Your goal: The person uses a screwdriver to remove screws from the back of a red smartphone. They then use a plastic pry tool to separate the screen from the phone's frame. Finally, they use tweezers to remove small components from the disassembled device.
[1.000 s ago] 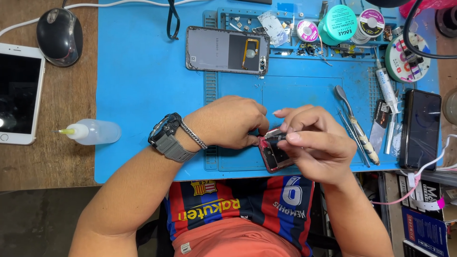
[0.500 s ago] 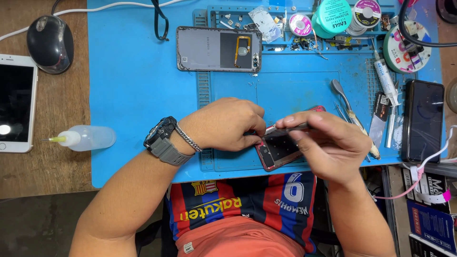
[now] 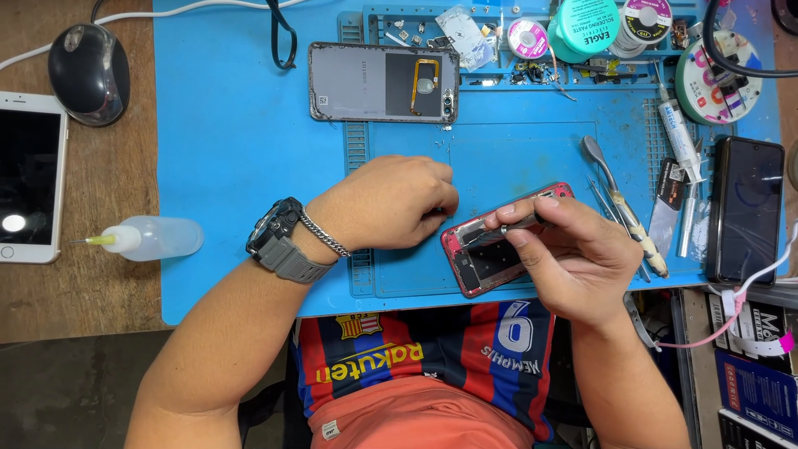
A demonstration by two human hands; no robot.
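Head view, looking down on the blue repair mat [image 3: 241,158]. My left hand [image 3: 391,204] rests knuckles-up on the mat with fingers curled, its fingertips at the left end of the opened red phone [image 3: 499,245]; I cannot tell whether they pinch the frame or merely press against it. A dark wristwatch [image 3: 278,241] and a chain bracelet [image 3: 322,234] sit on that wrist. My right hand [image 3: 573,258] is closed around slim metal tweezers [image 3: 511,223], thumb and forefinger pinching them, the tips lying over the phone's exposed interior. The red phone lies back-off and tilted at the near edge of the mat, between the two hands, its right part hidden under my right hand.

Surroundings: a grey phone back cover [image 3: 382,81] lies face-down at the top centre of the mat. Solder spools [image 3: 586,23] stand along the far edge. A metal spudger [image 3: 623,204] and a white syringe tube [image 3: 682,141] lie right of the red phone. A black phone [image 3: 746,208] lies at the mat's right edge. On the wooden bench to the left: a white phone [image 3: 29,187], a computer mouse [image 3: 90,71], and a clear squeeze bottle [image 3: 154,239] with a needle tip.
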